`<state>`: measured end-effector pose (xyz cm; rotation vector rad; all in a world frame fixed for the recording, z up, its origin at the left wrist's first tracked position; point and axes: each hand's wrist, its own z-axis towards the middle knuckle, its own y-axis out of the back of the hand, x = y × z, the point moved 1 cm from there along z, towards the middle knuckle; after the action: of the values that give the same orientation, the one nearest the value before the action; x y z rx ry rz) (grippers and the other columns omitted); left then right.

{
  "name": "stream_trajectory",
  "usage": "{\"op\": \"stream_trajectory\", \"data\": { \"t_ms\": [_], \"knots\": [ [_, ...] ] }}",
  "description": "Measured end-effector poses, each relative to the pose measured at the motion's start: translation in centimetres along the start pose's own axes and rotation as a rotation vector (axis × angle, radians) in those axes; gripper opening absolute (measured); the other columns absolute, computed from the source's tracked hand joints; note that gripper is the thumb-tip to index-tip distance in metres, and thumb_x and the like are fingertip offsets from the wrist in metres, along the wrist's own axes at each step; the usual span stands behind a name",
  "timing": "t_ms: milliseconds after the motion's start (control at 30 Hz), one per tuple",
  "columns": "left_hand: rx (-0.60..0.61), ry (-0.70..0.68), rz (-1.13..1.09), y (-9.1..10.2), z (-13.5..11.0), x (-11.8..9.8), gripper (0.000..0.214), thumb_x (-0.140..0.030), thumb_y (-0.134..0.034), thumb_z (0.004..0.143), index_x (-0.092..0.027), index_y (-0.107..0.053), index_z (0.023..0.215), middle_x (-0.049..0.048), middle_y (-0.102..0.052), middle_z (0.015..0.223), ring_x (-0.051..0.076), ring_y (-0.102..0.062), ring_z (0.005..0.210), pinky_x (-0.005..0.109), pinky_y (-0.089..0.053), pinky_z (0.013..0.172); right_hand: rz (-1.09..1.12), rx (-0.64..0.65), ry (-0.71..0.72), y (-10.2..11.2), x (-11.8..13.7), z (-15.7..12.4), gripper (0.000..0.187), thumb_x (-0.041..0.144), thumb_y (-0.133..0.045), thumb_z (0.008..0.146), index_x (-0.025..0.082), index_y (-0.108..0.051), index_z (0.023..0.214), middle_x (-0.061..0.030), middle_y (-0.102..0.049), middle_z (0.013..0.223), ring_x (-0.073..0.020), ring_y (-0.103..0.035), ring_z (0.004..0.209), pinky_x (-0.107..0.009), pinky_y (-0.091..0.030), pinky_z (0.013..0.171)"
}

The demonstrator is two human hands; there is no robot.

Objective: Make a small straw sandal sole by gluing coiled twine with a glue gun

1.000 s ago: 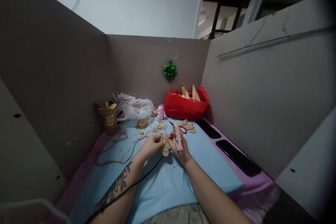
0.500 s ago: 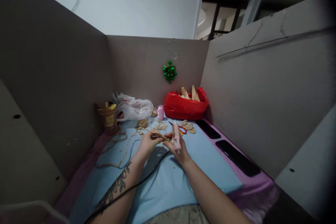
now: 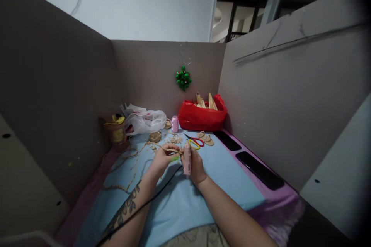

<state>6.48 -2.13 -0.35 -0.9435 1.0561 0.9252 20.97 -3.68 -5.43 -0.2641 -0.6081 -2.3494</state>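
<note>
The fingers of the left hand [image 3: 162, 159] are closing narrowly on a thin tan strip [image 3: 174, 149], which is lying nearly edge-on between the two hands; a patch of green is showing beside the thumb. The right hand [image 3: 198, 166] is wrapping around a pink glue gun [image 3: 187, 159], whose nozzle is pointing away from the person. Its fingertips are sitting close to the strip's end, but I cannot tell whether they are touching it.

A braided cord [image 3: 136, 162] is looping across the blue cloth [image 3: 223, 189] and leading up to the left hand. A black cable [image 3: 153, 197] is crossing over the left forearm. Just beyond the glue gun, scissors [image 3: 194, 142] with red and yellow handles are lying beside small tan sandals [image 3: 206, 138]. Scraps [image 3: 175, 139] are scattering themselves near a tan coil [image 3: 155, 136].

Farther back, a pink container [image 3: 174, 124] is standing between a white plastic bag [image 3: 146, 120] and a red bag [image 3: 201, 119]. A pot [image 3: 117, 135] is standing at the left, two phones [image 3: 259, 170] are lying at the right, and a green ornament [image 3: 183, 78] is hanging against the back panel [image 3: 147, 73].
</note>
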Motion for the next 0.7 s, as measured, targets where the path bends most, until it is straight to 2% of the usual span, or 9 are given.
{"op": "stream_trajectory", "data": {
  "t_ms": [100,367,533,600,700],
  "knots": [
    [-0.007,-0.002,0.056,-0.21,-0.13,-0.29,0.026,-0.022,-0.081,0.053,-0.015,-0.065,0.072,0.0027,-0.069,0.074,0.016,-0.063,0.069,0.028,-0.049,0.069,0.005,0.029,0.035,0.31,0.37,0.11,0.033,0.014,-0.047,0.084,0.024,-0.054,0.115,-0.0069,-0.063,0.085,-0.0246,-0.061,0.079,-0.042,-0.053,0.077],
    [-0.02,-0.059,0.128,-0.12,-0.08,-0.12,0.019,-0.023,-0.077,0.058,-0.016,-0.066,0.071,0.0022,-0.067,0.073,0.016,-0.062,0.071,0.027,-0.048,0.07,0.119,0.077,-0.085,0.44,0.46,0.18,0.039,0.016,-0.051,0.081,0.028,-0.055,0.118,-0.0062,-0.064,0.09,-0.0261,-0.059,0.085,-0.045,-0.05,0.085],
    [-0.017,-0.062,0.141,-0.09,-0.06,-0.09,0.018,-0.023,-0.077,0.058,-0.015,-0.066,0.069,0.0018,-0.065,0.071,0.015,-0.061,0.069,0.027,-0.047,0.069,0.176,0.063,-0.132,0.31,0.29,0.18,0.032,0.02,-0.053,0.08,0.027,-0.058,0.111,-0.0073,-0.065,0.088,-0.0272,-0.06,0.082,-0.046,-0.051,0.083],
    [-0.009,-0.043,0.141,-0.25,-0.13,-0.23,0.02,-0.022,-0.077,0.058,-0.014,-0.066,0.073,0.0031,-0.067,0.074,0.017,-0.062,0.073,0.028,-0.048,0.07,0.196,0.062,-0.198,0.28,0.15,0.21,0.033,0.022,-0.054,0.079,0.026,-0.058,0.111,-0.0074,-0.065,0.087,-0.0275,-0.061,0.083,-0.046,-0.051,0.083],
    [-0.005,-0.008,0.115,-0.4,-0.13,-0.29,0.04,-0.017,-0.076,0.055,-0.015,-0.065,0.093,0.0067,-0.069,0.091,0.018,-0.064,0.081,0.028,-0.05,0.073,0.258,0.055,-0.311,0.28,-0.13,0.23,0.04,0.024,-0.058,0.076,0.026,-0.057,0.115,-0.0082,-0.066,0.091,-0.0287,-0.061,0.087,-0.046,-0.052,0.083]
  ]
}}
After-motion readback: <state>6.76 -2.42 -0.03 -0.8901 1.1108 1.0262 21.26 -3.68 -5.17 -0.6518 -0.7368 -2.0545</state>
